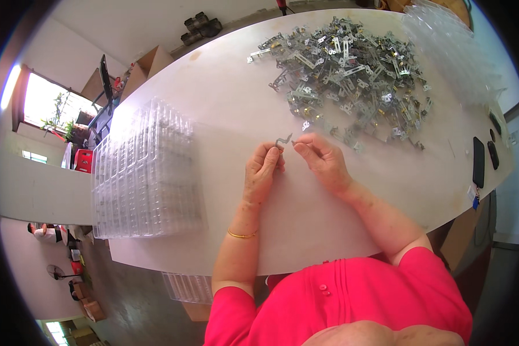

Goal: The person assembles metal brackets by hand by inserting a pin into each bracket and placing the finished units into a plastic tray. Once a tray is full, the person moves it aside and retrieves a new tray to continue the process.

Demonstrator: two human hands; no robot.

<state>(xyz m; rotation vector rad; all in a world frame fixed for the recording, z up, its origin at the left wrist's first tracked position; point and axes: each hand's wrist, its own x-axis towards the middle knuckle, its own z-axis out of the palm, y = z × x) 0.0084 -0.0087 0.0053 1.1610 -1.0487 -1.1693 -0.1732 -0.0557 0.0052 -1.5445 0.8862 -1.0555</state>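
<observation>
My left hand is closed on a small bent metal bracket, pinched between thumb and fingers, with its end sticking up past the fingertips. My right hand is just to the right, thumb and index finger pressed together close to the bracket. Whatever tiny piece sits in that pinch is too small to name. Beyond both hands, a large heap of similar metal brackets spreads over the white table, some with brass-coloured parts.
Stacked clear plastic trays stand on the table at left. More clear plastic trays lie at the far right. A black phone and keys with a blue tag rest near the right edge. Another clear tray sits below the front edge.
</observation>
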